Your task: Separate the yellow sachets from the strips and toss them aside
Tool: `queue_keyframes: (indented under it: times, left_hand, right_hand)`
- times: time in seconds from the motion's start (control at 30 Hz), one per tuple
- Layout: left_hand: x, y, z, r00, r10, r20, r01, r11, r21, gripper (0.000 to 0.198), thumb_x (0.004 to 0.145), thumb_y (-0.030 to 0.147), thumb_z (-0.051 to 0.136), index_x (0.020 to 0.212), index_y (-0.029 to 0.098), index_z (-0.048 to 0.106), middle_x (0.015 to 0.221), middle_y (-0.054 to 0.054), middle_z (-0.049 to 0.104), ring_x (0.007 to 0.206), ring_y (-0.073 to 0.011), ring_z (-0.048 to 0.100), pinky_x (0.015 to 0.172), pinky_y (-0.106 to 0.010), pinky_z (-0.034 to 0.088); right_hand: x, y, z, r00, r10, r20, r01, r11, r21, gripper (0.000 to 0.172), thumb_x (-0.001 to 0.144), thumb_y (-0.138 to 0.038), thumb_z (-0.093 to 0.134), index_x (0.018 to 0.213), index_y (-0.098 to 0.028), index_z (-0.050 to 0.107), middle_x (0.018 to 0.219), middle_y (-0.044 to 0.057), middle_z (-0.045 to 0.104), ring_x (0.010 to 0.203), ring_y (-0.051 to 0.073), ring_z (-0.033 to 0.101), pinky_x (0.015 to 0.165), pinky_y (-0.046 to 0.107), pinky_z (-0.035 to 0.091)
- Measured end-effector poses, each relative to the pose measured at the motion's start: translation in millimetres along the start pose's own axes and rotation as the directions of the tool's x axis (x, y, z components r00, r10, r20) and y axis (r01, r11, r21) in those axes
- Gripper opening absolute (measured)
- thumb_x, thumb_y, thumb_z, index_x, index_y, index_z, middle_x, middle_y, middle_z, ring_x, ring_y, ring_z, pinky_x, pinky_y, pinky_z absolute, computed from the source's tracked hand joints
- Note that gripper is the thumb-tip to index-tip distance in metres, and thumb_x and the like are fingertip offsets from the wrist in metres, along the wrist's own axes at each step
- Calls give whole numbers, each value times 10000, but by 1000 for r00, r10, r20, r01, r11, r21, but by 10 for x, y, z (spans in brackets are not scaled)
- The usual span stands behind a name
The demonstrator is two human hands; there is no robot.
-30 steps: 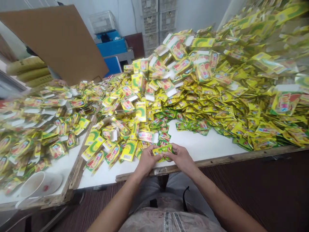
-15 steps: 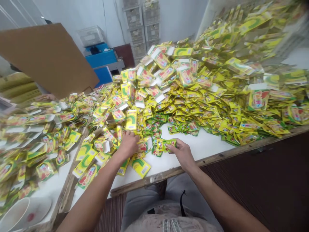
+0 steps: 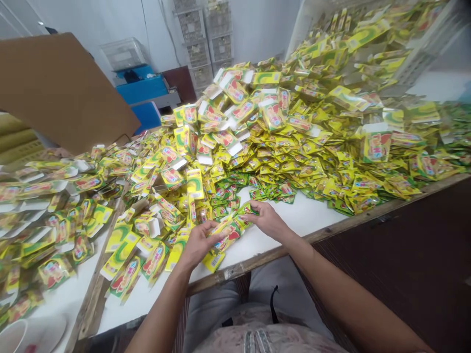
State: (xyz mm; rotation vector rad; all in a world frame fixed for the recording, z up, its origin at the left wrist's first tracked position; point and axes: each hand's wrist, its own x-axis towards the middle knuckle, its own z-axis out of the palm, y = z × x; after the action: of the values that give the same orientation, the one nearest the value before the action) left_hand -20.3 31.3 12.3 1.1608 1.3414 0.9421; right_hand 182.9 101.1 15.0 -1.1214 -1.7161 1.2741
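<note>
My left hand (image 3: 197, 244) is closed around the near end of a small yellow and green carton (image 3: 228, 232) with a red fruit picture. My right hand (image 3: 268, 221) pinches small green and yellow sachets (image 3: 244, 212) at the carton's far end. Whether the sachets are partly inside the carton I cannot tell. Both hands are above the white tabletop (image 3: 263, 240), close to its front edge. Beneath the left hand lies another yellow carton (image 3: 213, 260), partly covered. Beyond the hands is a heap of green sachets (image 3: 274, 191).
A large mound of yellow sachets (image 3: 312, 162) and cartons rises behind, spilling from a white crate (image 3: 423, 54) at back right. More cartons (image 3: 55, 269) lie left of a wooden strip (image 3: 96, 279). A cardboard flap (image 3: 69, 93) leans at back left; a white cup (image 3: 14, 338) stands front left.
My left hand has taken up a carton from the pile and moved it right. My right hand has raised its sachets to the carton's end. The view has shifted slightly right.
</note>
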Motion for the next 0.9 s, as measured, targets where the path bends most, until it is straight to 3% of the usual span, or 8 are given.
queue_keyframes:
  times: [0.17,0.27,0.37,0.53,0.63,0.8,0.9]
  left_hand:
    - [-51,-108,186,996,-59,-67,38,958,-285,348,585,348,794,825,156,632,754,-17,699,629,-140,624,627,-247,484]
    - [-77,-162,241,996,-75,-38,55,921,-386,407,584,295,805,929,159,638,803,-24,713,650,-135,641,634,-235,494]
    - [-107,-174,259,994,-106,11,100,894,-437,471,566,243,820,991,145,641,847,-43,722,691,-147,660,671,-244,508]
    - [-139,-125,316,985,-173,29,159,810,-565,482,528,239,844,957,132,651,796,-52,728,648,-154,667,648,-249,513]
    - [-150,-111,355,982,-184,48,176,785,-593,472,520,236,849,938,124,661,765,-53,727,648,-155,670,653,-245,510]
    - [-176,-107,376,985,-175,0,140,786,-602,430,525,242,846,902,131,673,766,-40,728,655,-141,665,678,-241,504]
    - [-186,-114,376,984,-175,-33,119,785,-608,451,525,232,844,934,149,673,811,-35,731,689,-144,666,704,-249,501]
  right_hand:
    - [-32,-70,80,997,34,-74,-45,985,-164,188,706,-375,605,671,-190,601,639,-19,583,657,148,506,609,253,366]
    - [-76,-29,137,992,52,-111,-67,988,-138,237,675,-386,637,810,-192,647,742,1,644,726,170,557,650,265,405]
    - [-131,8,140,991,35,-126,-41,998,-52,297,670,-406,649,869,-186,638,813,22,659,787,181,588,691,278,443]
    - [-242,5,161,976,-47,-212,1,977,-215,209,688,-400,676,765,-205,672,774,33,652,749,184,592,709,315,459]
    - [-313,35,214,967,-94,-238,42,976,-216,204,700,-395,690,762,-201,681,810,50,667,757,190,609,728,333,473]
    - [-435,97,280,972,-168,-164,130,967,-217,153,760,-365,662,801,-226,708,887,61,694,974,232,592,874,398,428]
    - [-480,76,298,964,-164,-211,110,963,-247,203,738,-350,694,917,-253,705,847,50,710,1063,254,549,935,445,370]
